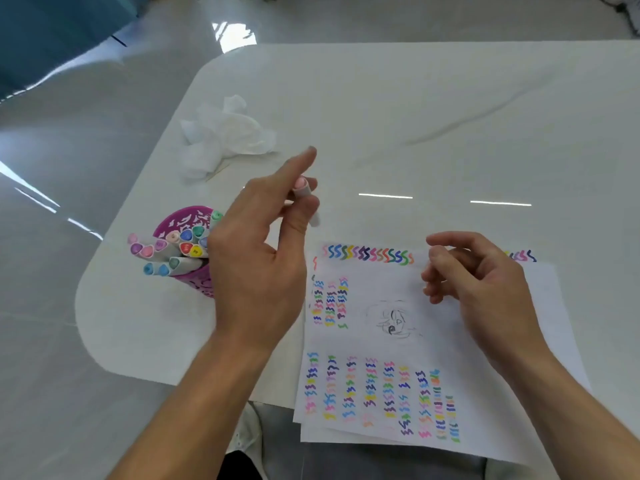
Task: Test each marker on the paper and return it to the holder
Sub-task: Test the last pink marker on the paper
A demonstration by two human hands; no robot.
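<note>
One marker [306, 197], grey-white barrel with a pink end cap, gripped in the left hand [258, 258] between thumb and middle fingers [300, 216], index finger extended upward and off the barrel. Held in the air above the worktop [415, 109], between the holder [194, 244] and the paper [415, 341], touching neither. Right hand [481, 282] hovering over the upper right part of the paper, fingers loosely curled and narrow, gripping nothing visible. Paper: several overlapping white sheets at the near edge of the worktop, covered with rows and columns of multicoloured squiggles, plus a small pencil sketch [393, 320] near the centre. Holder: purple perforated cup, standing left of the left hand and partly hidden behind it, filled with further markers [166, 252], coloured caps up and fanned to the left. Crumpled white tissue [225, 136] farther back on the worktop, well apart from the holder. Worktop white, glossy, faintly veined, with rounded corners. Floor [52, 168] grey and reflective, blue object [52, 32] at upper left.
</note>
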